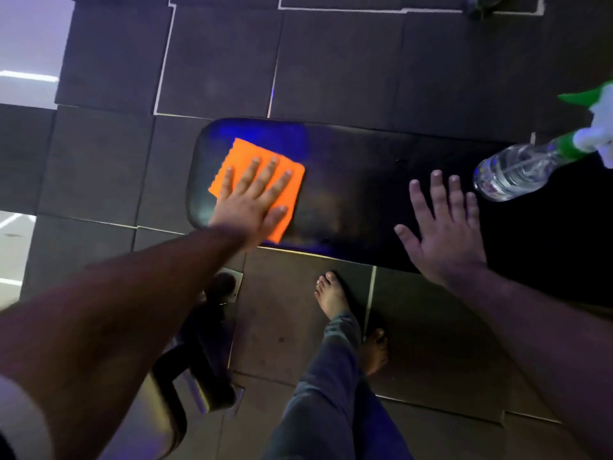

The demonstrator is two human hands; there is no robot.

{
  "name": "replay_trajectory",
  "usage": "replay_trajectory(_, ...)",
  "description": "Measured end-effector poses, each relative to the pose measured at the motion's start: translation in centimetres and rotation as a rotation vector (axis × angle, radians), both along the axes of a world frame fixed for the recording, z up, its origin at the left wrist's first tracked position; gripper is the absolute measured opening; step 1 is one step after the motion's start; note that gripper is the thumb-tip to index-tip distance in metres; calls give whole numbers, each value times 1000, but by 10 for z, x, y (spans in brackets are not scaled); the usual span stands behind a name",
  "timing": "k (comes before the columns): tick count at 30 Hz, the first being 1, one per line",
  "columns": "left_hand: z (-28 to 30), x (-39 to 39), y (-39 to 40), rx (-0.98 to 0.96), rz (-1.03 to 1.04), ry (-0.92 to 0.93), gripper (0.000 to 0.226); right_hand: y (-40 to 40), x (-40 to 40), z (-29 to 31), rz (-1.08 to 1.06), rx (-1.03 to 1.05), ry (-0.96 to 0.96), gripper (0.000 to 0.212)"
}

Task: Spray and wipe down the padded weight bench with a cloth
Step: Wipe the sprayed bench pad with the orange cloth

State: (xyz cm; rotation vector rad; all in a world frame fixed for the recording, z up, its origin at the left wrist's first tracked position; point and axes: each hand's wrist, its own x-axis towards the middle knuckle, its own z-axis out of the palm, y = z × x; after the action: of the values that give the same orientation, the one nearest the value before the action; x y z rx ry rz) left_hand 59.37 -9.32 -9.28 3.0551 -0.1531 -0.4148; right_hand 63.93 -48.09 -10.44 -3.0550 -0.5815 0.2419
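Observation:
A black padded weight bench (358,194) runs left to right across the middle of the view. An orange cloth (247,156) lies flat on its left end. My left hand (252,204) presses flat on the cloth, fingers spread. My right hand (441,220) is open over the bench's middle right, holding nothing. A clear spray bottle (520,169) with a green and white trigger head lies on its side on the bench's right part, just right of my right hand's fingertips.
Dark rubber floor tiles (331,68) surround the bench. My bare feet (331,297) and grey trousers stand at the bench's near side. The metal bench frame (205,343) sits low at the near left. A pale floor patch (20,44) lies far left.

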Motion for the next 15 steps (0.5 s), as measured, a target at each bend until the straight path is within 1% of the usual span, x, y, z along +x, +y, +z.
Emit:
replay_trajectory(2, -2, 33, -49, -62, 279, -44, 71, 1, 0, -7, -6, 10, -13, 83)
replay_trajectory(3, -3, 43, -78, -91, 386, -63, 71, 1, -1, -10, -6, 18, -27, 83)
replay_trajectory(4, -6, 44, -106, -110, 447, -84, 72, 0, -2, -12, -4, 27, -42, 82)
replay_trajectory(5, -9, 37, -131, -115, 453, -109, 72, -1, -2, -14, 0, 37, -53, 82)
replay_trajectory(6, -11, 22, -149, -112, 407, -122, 72, -2, -2, -14, 4, 47, -61, 82)
replay_trajectory(8, -13, -15, -153, -120, 186, -108, 72, -2, -1, -13, 7, 57, -60, 81)
replay_trajectory(10, -16, -40, -115, -110, -72, -95, 72, -1, 0, -11, -4, 60, -45, 81)
replay_trajectory(11, -16, -47, -88, -82, -166, -80, 73, -1, 0, -10, -6, 58, -43, 81)
replay_trajectory(12, -16, -50, -63, -45, -217, -64, 73, -1, -2, -10, -7, 55, -46, 81)
replay_trajectory(13, -15, -49, -45, -14, -224, -60, 73, -1, -2, -11, -6, 53, -50, 81)
replay_trajectory(15, -14, -37, -42, -10, -105, -53, 75, 0, -2, -12, -6, 50, -52, 81)
